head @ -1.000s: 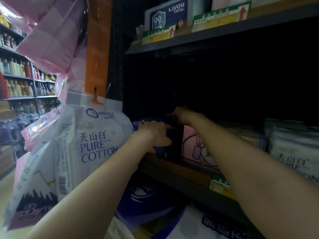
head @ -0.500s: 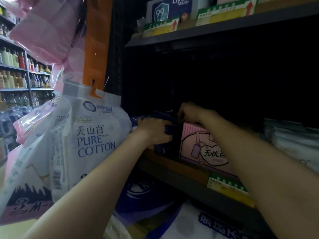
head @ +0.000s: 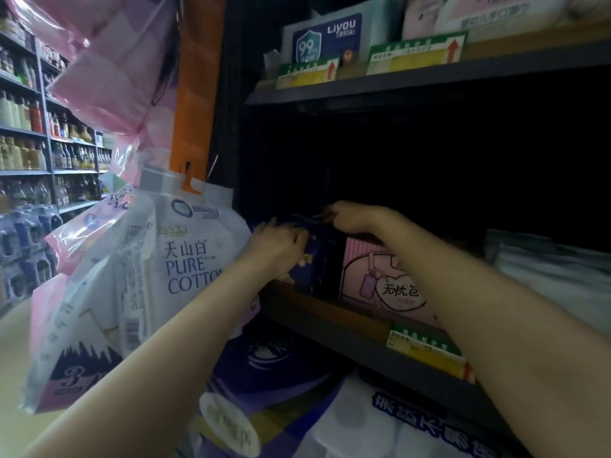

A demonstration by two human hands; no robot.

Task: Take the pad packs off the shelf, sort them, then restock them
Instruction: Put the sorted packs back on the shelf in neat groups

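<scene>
A dark blue pad pack (head: 317, 259) stands at the left end of the dim middle shelf (head: 334, 312). My left hand (head: 281, 242) grips its left side with curled fingers. My right hand (head: 350, 216) pinches its top edge from above. Right beside it stands a pink pad pack (head: 380, 285) with a heart label, partly hidden by my right forearm. White packs (head: 545, 269) lie further right on the same shelf, blurred and dark.
A white PURE COTTON pack (head: 172, 269) and pink packs (head: 109, 61) hang on the left, touching my left arm. Tissue packs (head: 380, 421) fill the shelf below. A boxed Liyou product (head: 327, 38) sits on the upper shelf. Bottles line the aisle shelves (head: 29, 153) far left.
Both hands have risen slightly on the dark blue pack. My right hand has moved from behind the pack onto its top edge. The view has shifted a little.
</scene>
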